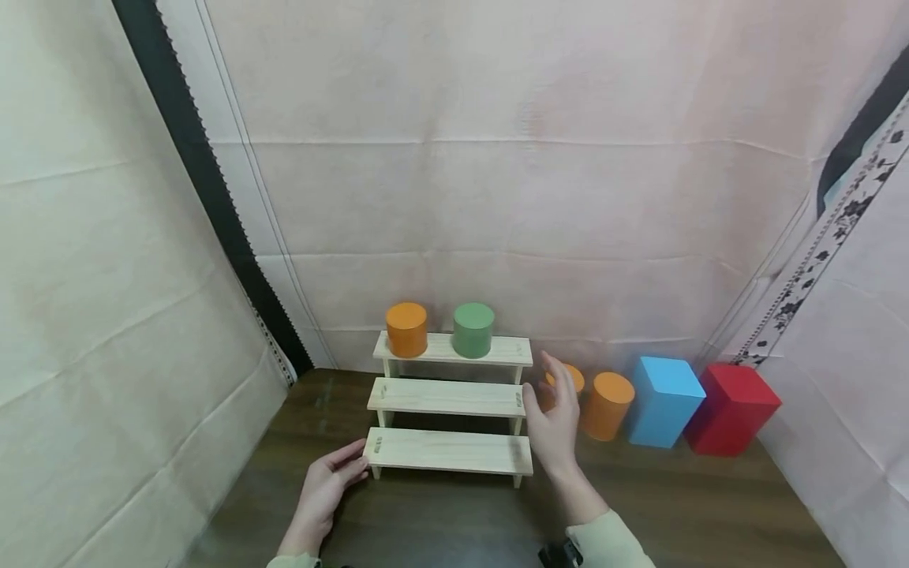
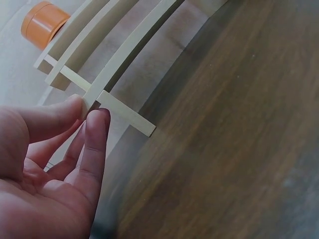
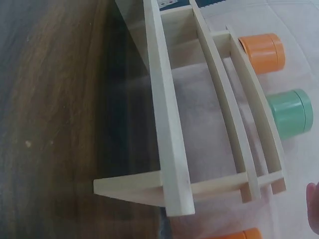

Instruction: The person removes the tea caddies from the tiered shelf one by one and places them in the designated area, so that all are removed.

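Observation:
A three-tier pale wooden stand (image 1: 449, 451) holds an orange cylinder (image 1: 407, 330) and a green cylinder (image 1: 473, 330) on its top tier. My left hand (image 1: 323, 489) pinches the left end of the lowest board; thumb and fingertips meet its edge in the left wrist view (image 2: 55, 164). My right hand (image 1: 555, 418) is raised at the stand's right side by the middle tier, fingers loosely bent and apart, holding nothing. Whether it touches the board I cannot tell. Only a fingertip (image 3: 313, 206) of it shows in the right wrist view.
Right of the stand are an orange cylinder (image 1: 574, 379) partly behind my right hand, another orange cylinder (image 1: 607, 405), a blue block (image 1: 663, 402) and a red block (image 1: 730, 410). Pale cloth (image 1: 497, 197) hangs behind and at both sides of the dark wooden table (image 1: 440, 521).

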### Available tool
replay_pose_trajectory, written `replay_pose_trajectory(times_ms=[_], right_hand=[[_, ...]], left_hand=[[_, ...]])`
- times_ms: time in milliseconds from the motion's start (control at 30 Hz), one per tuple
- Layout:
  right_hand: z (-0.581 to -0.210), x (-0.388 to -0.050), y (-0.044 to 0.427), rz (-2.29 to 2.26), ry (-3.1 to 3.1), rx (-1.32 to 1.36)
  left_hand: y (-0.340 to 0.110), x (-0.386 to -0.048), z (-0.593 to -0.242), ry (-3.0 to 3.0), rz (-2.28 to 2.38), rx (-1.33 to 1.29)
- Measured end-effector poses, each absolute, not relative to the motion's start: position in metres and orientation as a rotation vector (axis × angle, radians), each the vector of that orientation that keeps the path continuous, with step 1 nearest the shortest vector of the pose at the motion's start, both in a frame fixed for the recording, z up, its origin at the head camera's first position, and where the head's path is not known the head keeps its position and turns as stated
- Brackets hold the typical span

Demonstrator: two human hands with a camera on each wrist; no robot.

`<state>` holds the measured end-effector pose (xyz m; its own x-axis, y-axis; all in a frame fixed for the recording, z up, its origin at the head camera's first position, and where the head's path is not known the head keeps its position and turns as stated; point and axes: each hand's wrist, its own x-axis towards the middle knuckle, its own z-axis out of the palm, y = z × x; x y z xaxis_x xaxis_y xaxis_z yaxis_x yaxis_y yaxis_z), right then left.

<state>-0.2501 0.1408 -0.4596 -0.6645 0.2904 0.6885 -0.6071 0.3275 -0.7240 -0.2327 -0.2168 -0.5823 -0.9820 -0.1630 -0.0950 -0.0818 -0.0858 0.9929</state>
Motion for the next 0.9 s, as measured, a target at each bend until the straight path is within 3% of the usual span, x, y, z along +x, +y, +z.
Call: replay_pose_trajectory(times_ms=[367, 900], right_hand=[[-0.494, -0.281, 0.139, 1.372, -1.925, 0.400], [-0.463, -0.318, 0.106, 1.309, -2.023, 0.463]], left_hand=[[-0.220, -0.234, -0.582, -2.094, -2.253, 0.306], [-0.215, -0.233, -0.585, -2.058, -2.276, 0.290]])
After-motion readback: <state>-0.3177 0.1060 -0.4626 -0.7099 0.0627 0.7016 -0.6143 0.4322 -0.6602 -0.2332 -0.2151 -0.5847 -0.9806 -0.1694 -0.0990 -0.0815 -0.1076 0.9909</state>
